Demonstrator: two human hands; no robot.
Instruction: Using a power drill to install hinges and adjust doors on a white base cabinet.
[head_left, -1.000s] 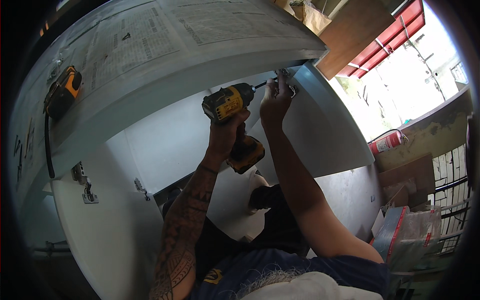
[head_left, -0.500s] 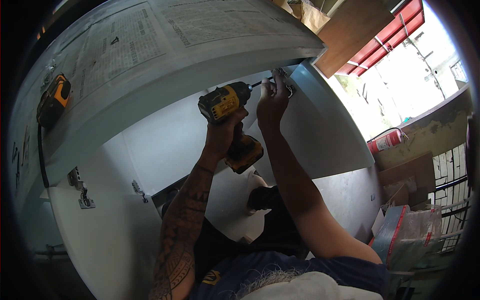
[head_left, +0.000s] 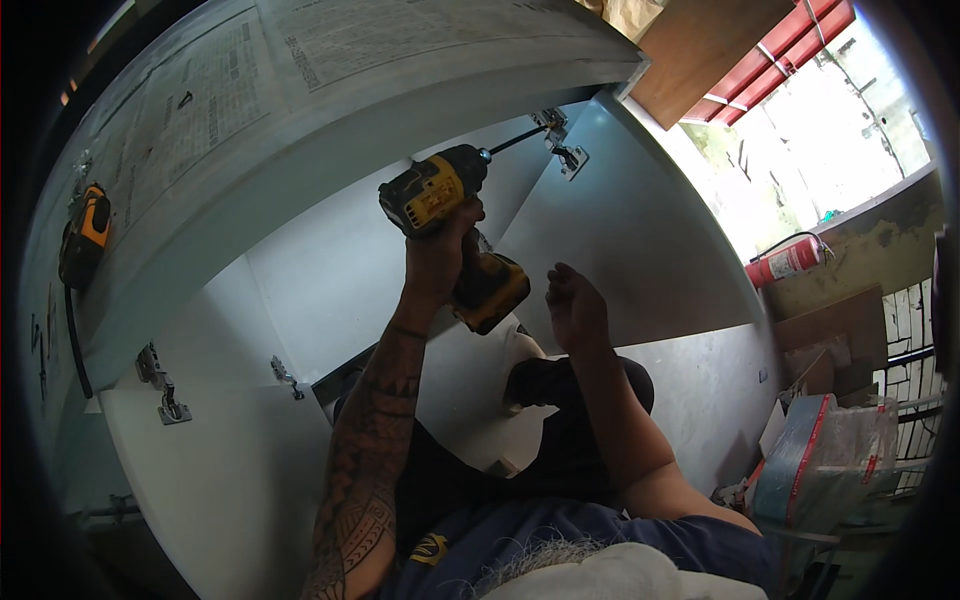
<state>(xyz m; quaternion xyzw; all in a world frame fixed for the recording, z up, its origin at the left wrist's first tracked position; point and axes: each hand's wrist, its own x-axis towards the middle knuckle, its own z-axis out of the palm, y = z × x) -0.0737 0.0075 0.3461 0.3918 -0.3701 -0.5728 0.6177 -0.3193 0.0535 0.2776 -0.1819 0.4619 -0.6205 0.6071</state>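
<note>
Two hands work inside a white cabinet — left hand (head_left: pixel 436 262) grips a yellow-black cordless drill (head_left: pixel 450 225), bit on the metal hinge (head_left: pixel 563 143) at one o'clock; right hand (head_left: pixel 572 308) hangs loosely open, empty — red cylindrical extinguisher (head_left: pixel 787 262) at three o'clock

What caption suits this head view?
Left hand aims a yellow drill at a cabinet hinge; right hand free.

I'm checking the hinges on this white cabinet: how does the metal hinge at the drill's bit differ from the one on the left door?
The upper metal hinge sits in the cabinet's far corner, with the bit of the yellow-and-black cordless drill, gripped by the left hand, reaching it. The lower-left metal hinge sits on the open white door, with no tool or hand near it. Both are small silvery fittings on white panels.
</note>
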